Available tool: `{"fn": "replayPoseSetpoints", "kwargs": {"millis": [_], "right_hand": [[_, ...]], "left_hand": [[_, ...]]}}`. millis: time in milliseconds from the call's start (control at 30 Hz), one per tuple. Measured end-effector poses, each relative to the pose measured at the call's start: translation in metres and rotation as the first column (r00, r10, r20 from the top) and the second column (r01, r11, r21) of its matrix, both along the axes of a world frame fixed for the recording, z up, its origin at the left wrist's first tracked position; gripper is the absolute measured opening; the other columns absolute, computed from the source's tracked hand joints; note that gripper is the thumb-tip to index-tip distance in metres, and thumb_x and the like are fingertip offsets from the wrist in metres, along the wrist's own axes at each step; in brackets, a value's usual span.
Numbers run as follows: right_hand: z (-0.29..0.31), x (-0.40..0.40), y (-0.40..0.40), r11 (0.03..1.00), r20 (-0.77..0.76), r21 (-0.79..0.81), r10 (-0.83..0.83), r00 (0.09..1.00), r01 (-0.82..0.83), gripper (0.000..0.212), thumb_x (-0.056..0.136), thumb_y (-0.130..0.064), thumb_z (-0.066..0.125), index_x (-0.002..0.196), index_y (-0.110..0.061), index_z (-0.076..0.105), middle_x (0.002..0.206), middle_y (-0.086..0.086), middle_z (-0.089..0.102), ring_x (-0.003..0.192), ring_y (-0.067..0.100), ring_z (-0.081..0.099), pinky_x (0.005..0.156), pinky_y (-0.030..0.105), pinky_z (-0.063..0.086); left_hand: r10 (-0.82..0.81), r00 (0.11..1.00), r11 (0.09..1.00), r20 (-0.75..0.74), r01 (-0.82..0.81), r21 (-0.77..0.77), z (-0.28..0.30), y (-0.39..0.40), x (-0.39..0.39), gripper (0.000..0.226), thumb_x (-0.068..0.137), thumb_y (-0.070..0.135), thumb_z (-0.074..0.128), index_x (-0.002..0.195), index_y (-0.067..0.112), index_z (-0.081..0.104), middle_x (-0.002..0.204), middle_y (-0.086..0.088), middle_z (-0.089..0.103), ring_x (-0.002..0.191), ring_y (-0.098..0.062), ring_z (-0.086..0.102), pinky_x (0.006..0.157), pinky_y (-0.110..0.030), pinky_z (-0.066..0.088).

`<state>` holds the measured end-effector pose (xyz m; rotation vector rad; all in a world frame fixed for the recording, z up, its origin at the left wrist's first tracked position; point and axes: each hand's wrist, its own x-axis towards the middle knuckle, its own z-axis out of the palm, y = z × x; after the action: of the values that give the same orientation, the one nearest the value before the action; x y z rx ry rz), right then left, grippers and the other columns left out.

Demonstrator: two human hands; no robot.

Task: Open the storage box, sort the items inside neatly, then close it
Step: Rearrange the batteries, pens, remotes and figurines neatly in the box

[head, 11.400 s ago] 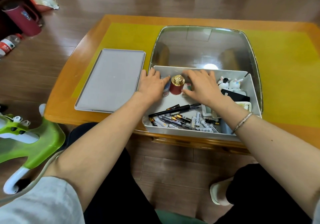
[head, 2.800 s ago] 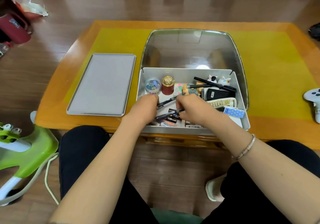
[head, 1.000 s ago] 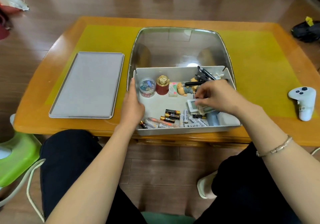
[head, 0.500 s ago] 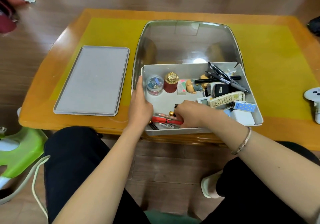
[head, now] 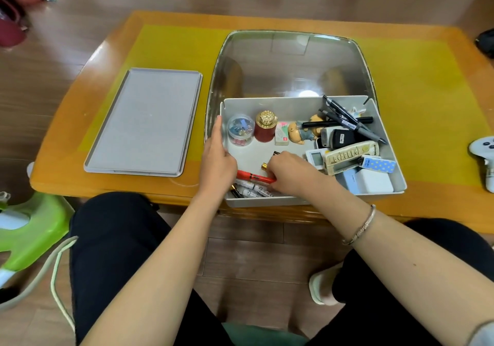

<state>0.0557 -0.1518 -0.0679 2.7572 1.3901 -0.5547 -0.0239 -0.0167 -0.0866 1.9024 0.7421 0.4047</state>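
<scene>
Box (head: 387,142), white and lidless, sits at the near edge of the desk (head: 427,83), its far end on a glass panel (head: 291,62). Along its far wall stand a clear jar (head: 240,129) of clips, a red jar (head: 265,127) with a gold cap, an eraser (head: 282,133) and a small figurine (head: 300,133). Black pens (head: 344,121) lie crossed over the far right corner, above 2 remotes (head: 350,156) and a spotted blue case (head: 378,164). Batteries (head: 251,188) lie against the near wall, with a red pen (head: 254,176) just above them. Left of the 2 hands (head: 217,160) rests on the box's left wall, fingers fairly straight along the rim, thumb inside. Right hand (head: 290,173) is curled low over the batteries; whether it grips one I cannot tell. Lid (head: 144,123) lies flat on the desk left of the box, apart from it. A white controller (head: 483,156) sits at the desk's right edge.
</scene>
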Motion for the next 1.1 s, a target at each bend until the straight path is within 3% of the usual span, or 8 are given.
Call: {"fn": "replayPoseSetpoints", "kwargs": {"millis": [133,233,367,533,633,767,967,1100], "right_hand": [[0.019,0.008,-0.010,0.991,0.002,0.046,-0.129,0.992,0.129,0.021,0.088,-0.024,0.058,0.081,-0.006,0.065,0.072,0.008,0.049,0.068,0.027,0.056,0.058,0.029,0.040],[0.042,0.022,-0.030,0.925,-0.005,0.225,-0.314,0.950,0.307,0.029,0.090,-0.031,0.055,0.079,-0.007,0.066,0.067,0.008,0.056,0.060,0.024,0.055,0.054,0.029,0.041],[0.063,0.049,-0.069,0.761,0.084,0.462,-0.548,0.832,0.455,0.024,0.091,-0.027,0.056,0.090,-0.007,0.070,0.080,0.020,0.067,0.073,0.035,0.061,0.064,0.034,0.044],[0.057,0.076,-0.106,0.635,0.129,0.471,-0.736,0.665,0.612,0.021,0.088,-0.026,0.058,0.097,-0.011,0.070,0.088,0.023,0.067,0.080,0.040,0.060,0.062,0.032,0.038],[0.048,0.081,-0.112,0.623,0.132,0.411,-0.763,0.633,0.665,0.027,0.087,-0.036,0.062,0.103,-0.015,0.069,0.094,0.020,0.068,0.088,0.041,0.061,0.066,0.036,0.043],[0.041,0.081,-0.113,0.603,0.113,0.428,-0.775,0.622,0.674,0.036,0.086,-0.048,0.060,0.106,-0.019,0.066,0.102,0.017,0.067,0.095,0.041,0.060,0.071,0.038,0.045],[0.042,0.084,-0.117,0.599,0.122,0.436,-0.779,0.616,0.672,0.032,0.083,-0.041,0.067,0.106,-0.020,0.065,0.101,0.014,0.068,0.094,0.038,0.062,0.072,0.039,0.050],[0.038,0.084,-0.115,0.596,0.148,0.464,-0.781,0.606,0.655,0.027,0.089,-0.035,0.060,0.109,-0.018,0.067,0.102,0.020,0.067,0.094,0.040,0.061,0.070,0.036,0.045]], "left_hand": [[0.020,1.000,1.000,0.016,-0.020,0.006,-0.001,0.002,0.000,0.063,0.099,0.001,0.038,0.151,0.031,0.021,0.152,-0.001,0.033,0.124,-0.002,0.035,0.074,-0.002,0.037],[0.021,1.000,0.999,0.005,-0.021,0.029,-0.004,0.002,0.000,0.057,0.101,0.008,0.036,0.151,0.030,0.020,0.154,0.001,0.030,0.136,-0.011,0.032,0.085,-0.006,0.031],[0.014,1.000,0.999,-0.007,-0.014,0.031,-0.004,0.002,0.001,0.057,0.101,0.009,0.037,0.151,0.030,0.019,0.153,0.000,0.031,0.138,-0.015,0.032,0.091,-0.018,0.033],[0.022,0.999,0.998,-0.029,-0.020,0.052,-0.005,0.001,0.000,0.060,0.100,0.011,0.041,0.151,0.031,0.018,0.152,-0.002,0.033,0.136,-0.018,0.034,0.084,-0.011,0.033],[0.021,0.999,0.998,-0.038,-0.019,0.059,-0.005,0.001,0.000,0.061,0.099,0.010,0.041,0.152,0.032,0.018,0.152,-0.002,0.032,0.136,-0.018,0.035,0.074,-0.002,0.029],[0.016,0.999,0.998,-0.048,-0.013,0.061,-0.004,0.001,0.000,0.061,0.100,0.009,0.040,0.152,0.032,0.017,0.152,-0.002,0.032,0.135,-0.018,0.036,0.082,-0.014,0.035],[0.030,0.997,0.996,-0.073,-0.025,0.080,-0.006,0.001,0.000,0.064,0.099,0.006,0.040,0.151,0.035,0.016,0.151,-0.002,0.034,0.134,-0.018,0.037,0.075,-0.007,0.033],[0.033,0.995,0.995,-0.094,-0.024,0.093,-0.004,0.000,0.000,0.068,0.098,0.002,0.041,0.152,0.035,0.014,0.152,-0.002,0.032,0.134,-0.020,0.038,0.079,-0.015,0.036]]}}
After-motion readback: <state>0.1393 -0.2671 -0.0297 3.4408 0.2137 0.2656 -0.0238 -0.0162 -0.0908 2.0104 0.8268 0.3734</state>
